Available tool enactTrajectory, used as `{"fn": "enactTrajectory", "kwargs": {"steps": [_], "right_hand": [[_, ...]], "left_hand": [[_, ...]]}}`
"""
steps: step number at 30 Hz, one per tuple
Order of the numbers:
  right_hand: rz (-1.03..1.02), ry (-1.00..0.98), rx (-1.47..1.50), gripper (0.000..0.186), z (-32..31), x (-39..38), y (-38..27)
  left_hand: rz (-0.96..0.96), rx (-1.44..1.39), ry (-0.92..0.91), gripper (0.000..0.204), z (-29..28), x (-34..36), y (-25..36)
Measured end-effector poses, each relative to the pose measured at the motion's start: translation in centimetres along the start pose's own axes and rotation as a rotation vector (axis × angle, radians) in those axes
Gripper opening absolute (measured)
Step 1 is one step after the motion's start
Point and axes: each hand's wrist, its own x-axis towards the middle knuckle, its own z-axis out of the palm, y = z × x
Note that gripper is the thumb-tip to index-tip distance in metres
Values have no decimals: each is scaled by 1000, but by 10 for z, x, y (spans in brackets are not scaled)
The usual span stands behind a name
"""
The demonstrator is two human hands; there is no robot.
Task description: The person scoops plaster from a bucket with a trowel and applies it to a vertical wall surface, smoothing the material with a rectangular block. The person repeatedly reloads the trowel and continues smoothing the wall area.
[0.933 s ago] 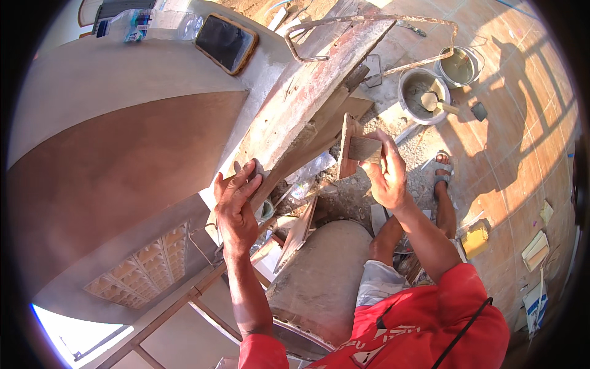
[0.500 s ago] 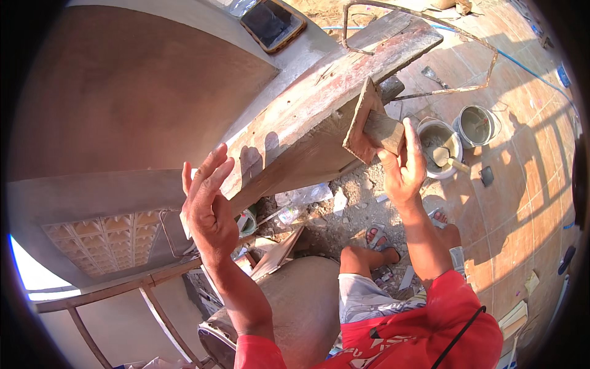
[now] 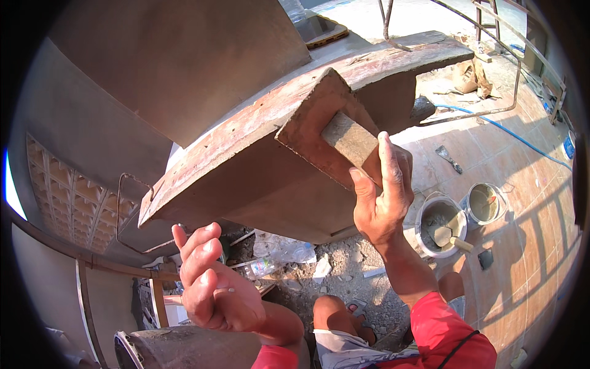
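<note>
My right hand is closed round the block handle of a plastering float. The float is tilted, its flat square board up against the edge of a curved, reddish-stained ledge; whether they touch I cannot tell. Below the ledge's left end, my left hand is raised with its fingers loosely curled and apart. It holds no tool; small pale specks sit on its fingers. The ledge's smooth grey-brown underside shows between the two hands.
Two buckets, one of mortar with a trowel in it and another, stand at right on tiles near a scraper. Rubble and plastic bottles lie below. A phone rests behind the ledge. Bent metal rods jut out; a drum lies lower left.
The view has shifted, showing more of the ledge's front and underside. The float has turned, its handle side now facing me more, and sits farther left. My left hand is lower, its fingers more curled.
</note>
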Motion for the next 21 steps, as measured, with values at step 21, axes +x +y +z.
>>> {"fn": "enactTrajectory", "kwargs": {"steps": [21], "right_hand": [[380,95,1211,47,-37,-34,33]], "left_hand": [[391,-343,936,20,-8,-113,68]]}}
